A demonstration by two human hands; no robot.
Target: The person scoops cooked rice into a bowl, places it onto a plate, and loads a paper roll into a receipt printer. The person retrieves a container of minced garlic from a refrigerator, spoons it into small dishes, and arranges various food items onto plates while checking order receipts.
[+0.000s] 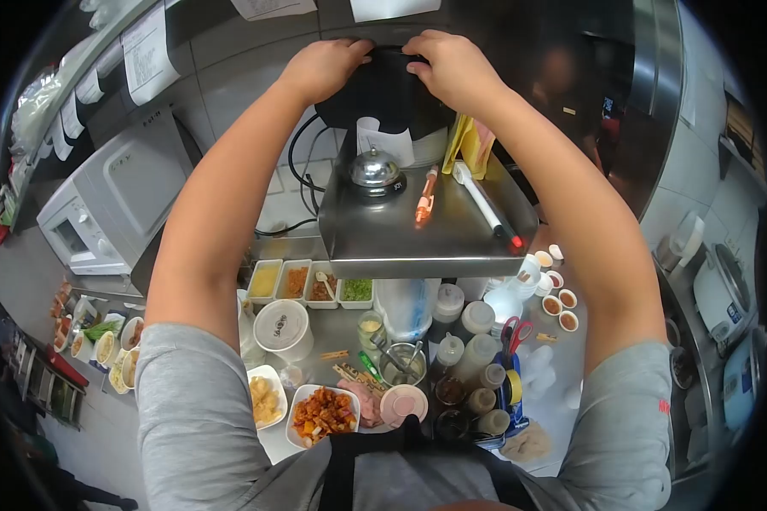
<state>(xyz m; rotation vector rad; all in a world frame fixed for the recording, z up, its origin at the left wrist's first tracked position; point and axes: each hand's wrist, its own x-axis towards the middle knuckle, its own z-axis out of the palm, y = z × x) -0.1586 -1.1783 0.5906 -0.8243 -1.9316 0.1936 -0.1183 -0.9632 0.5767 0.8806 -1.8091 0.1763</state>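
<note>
Both arms reach up and forward over a steel shelf [349, 243]. My left hand [325, 70] has its fingers curled at the upper left edge of a dark black object [385, 95], whose kind I cannot make out. At the upper right edge of that same object, my right hand [456, 70] grips with thumb and fingers. Below it on the shelf are a slip of white paper [385, 140], a silver call bell [376, 173], an orange pen [426, 198], a white marker with a red tip [486, 204] and a yellow cloth or packet [467, 146].
Under the shelf stand small food trays [296, 281], a lidded white tub [283, 330], a bowl of orange-red food [322, 415], several squeeze bottles [477, 353] and sauce cups [568, 320]. A white microwave [115, 200] is left; rice cookers [724, 289] stand right.
</note>
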